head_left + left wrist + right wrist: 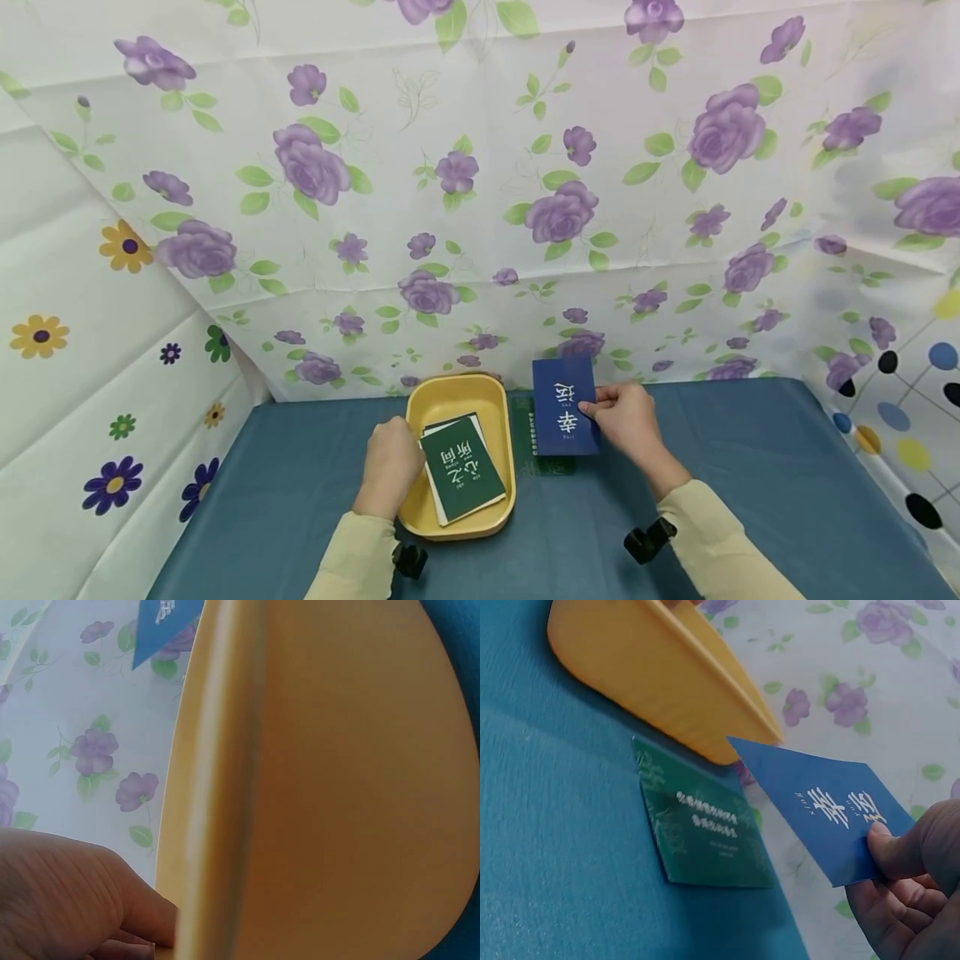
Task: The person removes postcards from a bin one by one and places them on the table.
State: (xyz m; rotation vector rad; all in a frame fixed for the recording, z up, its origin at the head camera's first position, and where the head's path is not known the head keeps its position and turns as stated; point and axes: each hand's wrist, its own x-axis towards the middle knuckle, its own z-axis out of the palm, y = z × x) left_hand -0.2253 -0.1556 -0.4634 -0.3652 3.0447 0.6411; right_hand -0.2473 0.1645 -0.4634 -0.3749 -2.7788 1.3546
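A blue card (558, 408) with white lettering is pinched between the thumb and fingers of my right hand (630, 421), raised over the table. Beneath it, partly covered in the head view, a green card (705, 829) lies flat on the cloth. My left hand (392, 467) grips the left rim of a yellow tray (491, 392); the left wrist view shows the thumb side at the tray wall (345, 780). Inside the tray is a small stack of cards, topped by a dark green card (465, 467) with white lettering.
A blue-green cloth (300, 483) covers the table. A white curtain with purple flowers (465, 225) hangs along the table's back edge. More patterned sheets close in the left side (90, 400) and the right side (915, 417).
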